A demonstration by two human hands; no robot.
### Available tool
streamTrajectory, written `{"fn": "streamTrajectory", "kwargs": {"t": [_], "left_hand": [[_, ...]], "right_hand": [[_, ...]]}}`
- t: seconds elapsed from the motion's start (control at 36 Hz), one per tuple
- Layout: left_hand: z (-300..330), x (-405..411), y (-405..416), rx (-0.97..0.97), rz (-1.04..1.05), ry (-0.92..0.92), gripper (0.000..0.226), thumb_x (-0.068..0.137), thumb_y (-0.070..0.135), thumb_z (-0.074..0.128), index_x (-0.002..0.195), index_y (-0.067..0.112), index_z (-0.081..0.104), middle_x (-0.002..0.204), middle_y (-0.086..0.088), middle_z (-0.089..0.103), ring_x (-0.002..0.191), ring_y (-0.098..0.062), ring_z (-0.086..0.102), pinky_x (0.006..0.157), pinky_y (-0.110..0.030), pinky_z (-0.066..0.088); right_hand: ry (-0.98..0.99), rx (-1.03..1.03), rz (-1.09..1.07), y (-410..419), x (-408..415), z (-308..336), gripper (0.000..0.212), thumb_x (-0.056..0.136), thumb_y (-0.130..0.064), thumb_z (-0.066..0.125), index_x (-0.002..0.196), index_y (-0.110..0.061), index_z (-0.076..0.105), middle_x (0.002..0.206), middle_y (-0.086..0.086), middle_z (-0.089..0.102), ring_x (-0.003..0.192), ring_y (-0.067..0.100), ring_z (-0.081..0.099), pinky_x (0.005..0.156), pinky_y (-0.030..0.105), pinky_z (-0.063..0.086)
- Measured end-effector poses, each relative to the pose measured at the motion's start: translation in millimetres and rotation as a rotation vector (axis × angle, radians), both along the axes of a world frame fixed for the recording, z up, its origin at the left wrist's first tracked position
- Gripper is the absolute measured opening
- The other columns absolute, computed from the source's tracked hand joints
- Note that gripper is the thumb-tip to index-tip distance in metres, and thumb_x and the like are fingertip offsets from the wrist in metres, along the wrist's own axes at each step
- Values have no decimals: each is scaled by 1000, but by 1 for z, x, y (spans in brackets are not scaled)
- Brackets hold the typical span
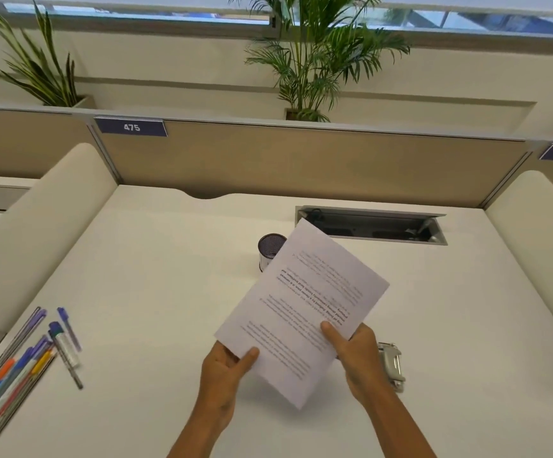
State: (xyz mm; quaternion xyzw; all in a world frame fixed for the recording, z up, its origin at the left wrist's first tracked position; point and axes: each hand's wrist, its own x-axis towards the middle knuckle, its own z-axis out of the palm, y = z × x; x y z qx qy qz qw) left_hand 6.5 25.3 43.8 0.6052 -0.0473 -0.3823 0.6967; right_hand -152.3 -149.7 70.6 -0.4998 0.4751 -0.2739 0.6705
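I pinch the printed paper [301, 309] above the desk [156, 259] near its front edge, left hand [224, 375] and right hand [354, 355] gripping what looks like several sheets.

One wide-angle view looks from the person's head, forward and steeply down over the white desk [156, 259]. It sits close above the left hand [225, 375] and right hand [357, 355], which lie low in mid-frame with forearms entering at the bottom edge. The sheet [305, 302] they hold shows print lines too blurred to read. Beyond the hands the view reaches the partition [301, 160] and plants [315, 61]. Far left of the hands, the pens [20, 368] look smeared, perhaps by lens stretch.
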Motion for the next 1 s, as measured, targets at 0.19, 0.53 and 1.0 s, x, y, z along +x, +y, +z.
{"fn": "streamTrajectory", "kwargs": {"t": [0.19, 0.53, 1.0], "left_hand": [[37, 42, 2, -51, -340, -209, 61, 95, 11, 74, 150, 29, 54, 132, -5, 76, 121, -31, 73, 96, -32, 62], [64, 29, -50, -3, -276, -414, 26, 89, 41, 83, 102, 19, 85, 99, -7, 83, 90, -31, 77, 81, -44, 63], [15, -7, -35, 184, -245, -307, 14, 100, 24, 71, 96, 21, 84, 90, -3, 83, 93, -33, 76, 74, -26, 61]], "right_hand": [[63, -186, 98, -19, -17, 21, 18, 93, -16, 78, 111, -19, 77, 103, -9, 83, 92, 11, 79, 71, 24, 64], [28, -378, 104, -8, -20, 17, 11, 97, -19, 72, 100, -28, 76, 96, -12, 80, 89, 10, 74, 75, 23, 62], [200, -279, 179, 7, -26, -32, 16, 100, -21, 71, 99, -36, 76, 93, -18, 79, 88, 5, 74, 70, 18, 56]]}}
